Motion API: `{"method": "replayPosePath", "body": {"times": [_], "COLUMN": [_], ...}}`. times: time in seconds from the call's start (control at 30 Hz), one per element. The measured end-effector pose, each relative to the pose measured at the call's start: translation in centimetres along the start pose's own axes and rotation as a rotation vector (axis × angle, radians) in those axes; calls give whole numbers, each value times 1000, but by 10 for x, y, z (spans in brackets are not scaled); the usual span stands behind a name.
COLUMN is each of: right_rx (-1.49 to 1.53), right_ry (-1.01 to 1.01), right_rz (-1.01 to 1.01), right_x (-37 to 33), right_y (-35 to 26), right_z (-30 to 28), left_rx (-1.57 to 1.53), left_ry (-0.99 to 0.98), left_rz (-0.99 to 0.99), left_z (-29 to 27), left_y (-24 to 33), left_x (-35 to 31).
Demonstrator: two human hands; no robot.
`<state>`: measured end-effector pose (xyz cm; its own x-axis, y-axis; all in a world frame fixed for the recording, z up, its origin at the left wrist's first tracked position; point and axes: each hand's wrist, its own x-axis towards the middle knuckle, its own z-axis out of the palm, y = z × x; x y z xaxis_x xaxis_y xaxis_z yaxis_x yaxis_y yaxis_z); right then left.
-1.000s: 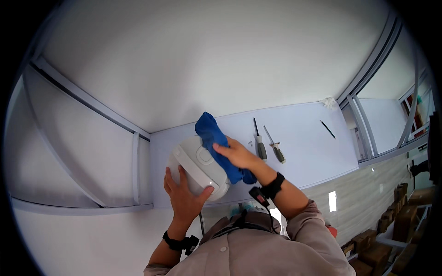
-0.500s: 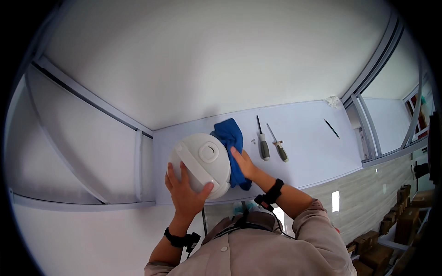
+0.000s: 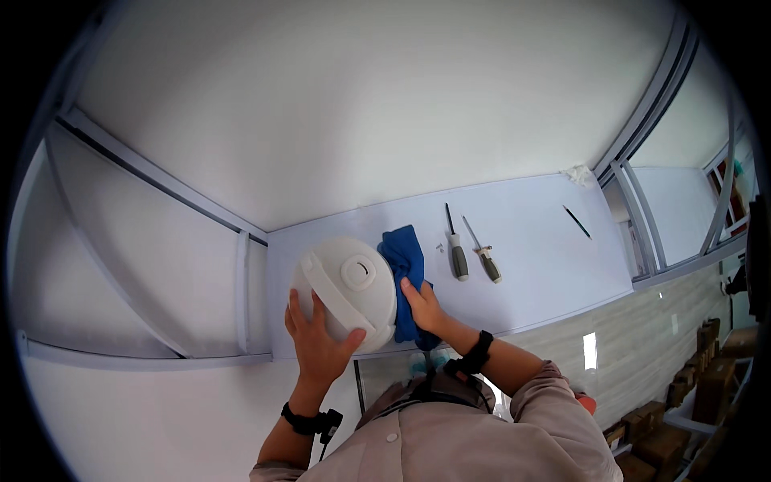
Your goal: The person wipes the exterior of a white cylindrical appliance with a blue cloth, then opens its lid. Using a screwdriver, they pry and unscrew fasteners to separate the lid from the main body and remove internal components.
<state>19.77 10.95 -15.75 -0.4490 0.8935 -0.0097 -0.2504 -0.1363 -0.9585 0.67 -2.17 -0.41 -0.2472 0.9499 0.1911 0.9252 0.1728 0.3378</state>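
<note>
A round white rice cooker [image 3: 321, 321] stands at the left of the table, with a broad handle bar [image 3: 331, 299] and a round steam vent [image 3: 358, 272] on its lid. My left hand [image 3: 321, 345] grips its near left part, fingers on the lid and thumb by the near end of the handle. Against the cooker's right side lies a crumpled blue cloth [image 3: 404, 251]. My right hand [image 3: 423, 309] is closed on that cloth, thumb on top; the other fingers are partly hidden.
Right of the cloth lie two screwdrivers [image 3: 459, 261] [image 3: 488, 265] with grey-green handles, beside small screws [image 3: 439, 248]. A dark pen [image 3: 577, 222] and a crumpled white tissue [image 3: 578, 175] are farther right. White panels and metal frames [image 3: 242, 289] border the table [image 3: 538, 265].
My right hand and the blue cloth have shifted slightly toward me along the cooker's side. The cooker has moved a little left and nearer, with my left hand still on it.
</note>
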Motion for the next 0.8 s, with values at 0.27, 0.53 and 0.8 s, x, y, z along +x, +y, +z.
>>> {"method": "replayPosePath", "body": {"times": [0.27, 0.53, 0.8], "right_rx": [157, 135, 104], "right_ry": [-270, -235, -2], "right_rz": [329, 501, 367], "right_x": [67, 75, 17], "right_y": [-80, -87, -51], "right_z": [-9, -10, -3], "left_rx": [-49, -90, 69], "left_ry": [10, -81, -121], "left_rz": [141, 206, 198], "left_z": [-7, -18, -40], "left_y": [-19, -34, -31], "left_x": [-5, 14, 18]}}
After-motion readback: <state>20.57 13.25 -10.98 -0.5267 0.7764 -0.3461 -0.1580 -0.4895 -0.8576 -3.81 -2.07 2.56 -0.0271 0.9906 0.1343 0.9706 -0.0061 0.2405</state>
